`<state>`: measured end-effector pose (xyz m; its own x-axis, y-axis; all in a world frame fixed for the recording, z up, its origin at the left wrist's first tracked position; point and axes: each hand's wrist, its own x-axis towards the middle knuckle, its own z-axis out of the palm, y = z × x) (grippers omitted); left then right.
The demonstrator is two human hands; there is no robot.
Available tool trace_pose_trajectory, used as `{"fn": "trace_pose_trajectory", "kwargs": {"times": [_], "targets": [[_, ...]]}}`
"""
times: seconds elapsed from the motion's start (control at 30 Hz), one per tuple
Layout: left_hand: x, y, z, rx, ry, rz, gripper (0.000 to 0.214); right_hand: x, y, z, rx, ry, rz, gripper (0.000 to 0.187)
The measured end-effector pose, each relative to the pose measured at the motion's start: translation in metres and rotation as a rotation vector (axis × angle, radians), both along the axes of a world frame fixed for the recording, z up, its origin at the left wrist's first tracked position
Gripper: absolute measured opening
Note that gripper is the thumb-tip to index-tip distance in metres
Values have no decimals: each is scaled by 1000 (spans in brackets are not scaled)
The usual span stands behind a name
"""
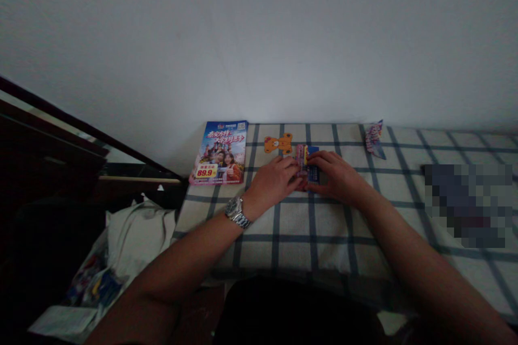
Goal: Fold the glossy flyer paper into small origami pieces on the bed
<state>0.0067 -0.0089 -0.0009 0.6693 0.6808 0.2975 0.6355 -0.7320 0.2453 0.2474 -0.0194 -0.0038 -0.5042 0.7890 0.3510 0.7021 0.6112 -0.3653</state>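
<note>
A small folded piece of printed paper (301, 170), pink and blue, lies on the checked tablecloth (291, 223) between my hands. My left hand (275, 179), with a metal watch on its wrist, presses its curled fingers on the paper's left part. From the other side, my right hand (338, 179) grips the blue right edge between thumb and fingers. Fingers cover parts of the paper, so its exact folds are hidden. Just behind it lies a flat brown teddy bear cutout (279, 143).
Glossy printed flyers (222, 153) lie at the table's left end. A folded paper piece (374, 140) stands near the wall on the right. Farther right is a dark blurred-out item (465, 202). White bags (140, 232) sit below the table's left edge.
</note>
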Motion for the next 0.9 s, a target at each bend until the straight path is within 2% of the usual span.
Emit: {"fn": "trace_pose_trajectory", "kwargs": {"times": [0.3,0.53,0.77,0.9], "targets": [[1,-1,5,3,55,9,23,0,-2,3,-14,-37,21,57],[2,-2,8,7,81,17,21,2,-3,5,-24,-47,37,58],[3,-4,11,41,126,12,24,-2,6,-4,-12,21,-58,14],[2,-4,9,81,135,14,28,-8,10,-8,8,6,-132,8]]}}
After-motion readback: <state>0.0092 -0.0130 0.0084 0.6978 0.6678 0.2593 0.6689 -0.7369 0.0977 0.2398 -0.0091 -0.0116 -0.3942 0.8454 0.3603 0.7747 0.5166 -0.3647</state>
